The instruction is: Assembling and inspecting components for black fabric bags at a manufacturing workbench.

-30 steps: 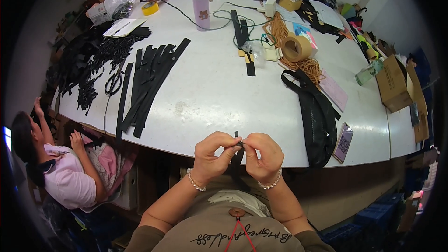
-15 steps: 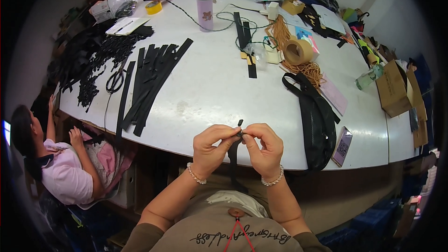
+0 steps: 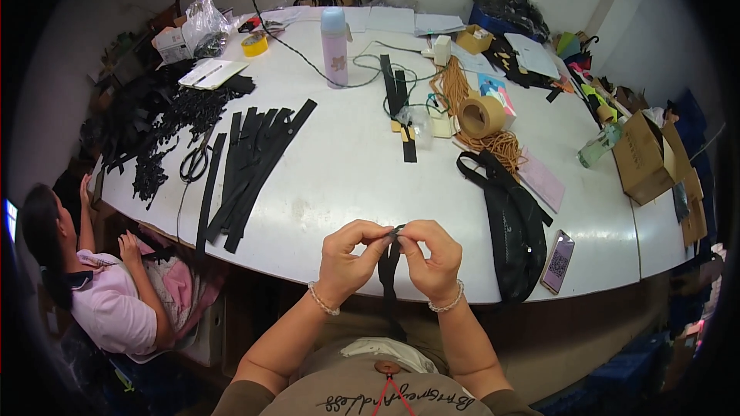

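So, clock centre is where our hands meet, right at the near edge of the tabletop (image 3: 339,162). Our left hand (image 3: 347,262) and right hand (image 3: 433,262) are almost touching, fingers (image 3: 375,231) of both pinched tight on the top of a black strip (image 3: 388,268). The rest of it dangles toward 6 o'clock, past the edge and down to our lap. We can't make out the tiny bit between the fingertips. There's a beaded bracelet (image 3: 324,301) on our left wrist, and another on the right.

Round at 3 o'clock we've got a black bag (image 3: 515,239), with a phone (image 3: 556,262) just beyond it. Over at 10 there's a fanned-out pile of black strips (image 3: 258,173), then black-handled scissors (image 3: 194,165) beside it. At 9, a person in a pink top (image 3: 116,304) sits at the side.

Further out, a brown tape roll (image 3: 482,116) sits at 1 o'clock by tan cords (image 3: 502,149), and a green bottle (image 3: 600,146) lies at 2, near an open cardboard box (image 3: 646,160). A lilac flask (image 3: 335,54) with a blue cap stands between 11 and 12, and yellow tape (image 3: 254,46) is farther back at 11.
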A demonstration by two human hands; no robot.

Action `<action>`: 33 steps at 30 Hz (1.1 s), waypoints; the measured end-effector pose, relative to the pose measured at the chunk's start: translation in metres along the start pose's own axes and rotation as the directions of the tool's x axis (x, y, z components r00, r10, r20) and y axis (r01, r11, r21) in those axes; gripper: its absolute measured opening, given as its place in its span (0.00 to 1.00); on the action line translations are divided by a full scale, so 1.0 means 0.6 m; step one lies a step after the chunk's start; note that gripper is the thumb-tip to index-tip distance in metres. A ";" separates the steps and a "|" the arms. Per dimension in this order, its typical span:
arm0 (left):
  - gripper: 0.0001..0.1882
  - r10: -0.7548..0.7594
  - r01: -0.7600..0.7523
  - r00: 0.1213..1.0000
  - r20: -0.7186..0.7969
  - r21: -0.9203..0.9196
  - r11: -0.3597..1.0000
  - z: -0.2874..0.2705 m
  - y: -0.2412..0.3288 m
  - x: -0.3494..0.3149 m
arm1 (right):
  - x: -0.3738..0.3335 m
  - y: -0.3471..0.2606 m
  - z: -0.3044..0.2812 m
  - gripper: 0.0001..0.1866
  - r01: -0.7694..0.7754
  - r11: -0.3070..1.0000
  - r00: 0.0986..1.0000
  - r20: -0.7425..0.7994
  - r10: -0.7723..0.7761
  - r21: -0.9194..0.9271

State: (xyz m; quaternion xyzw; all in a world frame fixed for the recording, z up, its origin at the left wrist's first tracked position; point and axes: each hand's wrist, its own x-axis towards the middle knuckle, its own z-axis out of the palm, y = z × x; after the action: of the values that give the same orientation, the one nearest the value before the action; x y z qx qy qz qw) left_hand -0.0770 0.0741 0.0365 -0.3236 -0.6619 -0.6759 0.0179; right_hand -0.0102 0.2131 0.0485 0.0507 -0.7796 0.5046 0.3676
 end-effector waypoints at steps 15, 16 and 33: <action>0.07 0.186 -0.185 0.982 0.009 0.176 0.967 0.000 0.036 0.041 | 0.015 -0.002 0.022 0.03 -0.162 0.893 0.971 -0.094 0.220 0.419; 0.06 0.162 -0.158 0.987 -0.011 0.170 0.973 0.000 0.037 0.037 | 0.015 -0.002 0.022 0.02 -0.180 0.874 0.968 -0.077 0.239 0.452; 0.05 -0.005 0.004 1.000 -0.012 -0.088 0.996 0.002 0.011 -0.011 | -0.008 -0.018 0.012 0.04 -0.189 0.883 0.978 -0.002 0.210 0.430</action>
State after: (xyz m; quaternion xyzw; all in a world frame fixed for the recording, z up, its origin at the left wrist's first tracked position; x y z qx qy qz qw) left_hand -0.0687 0.0716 0.0391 -0.3183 -0.6321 -0.7065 0.0062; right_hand -0.0055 0.2006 0.0521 0.0372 -0.6420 0.6992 0.3124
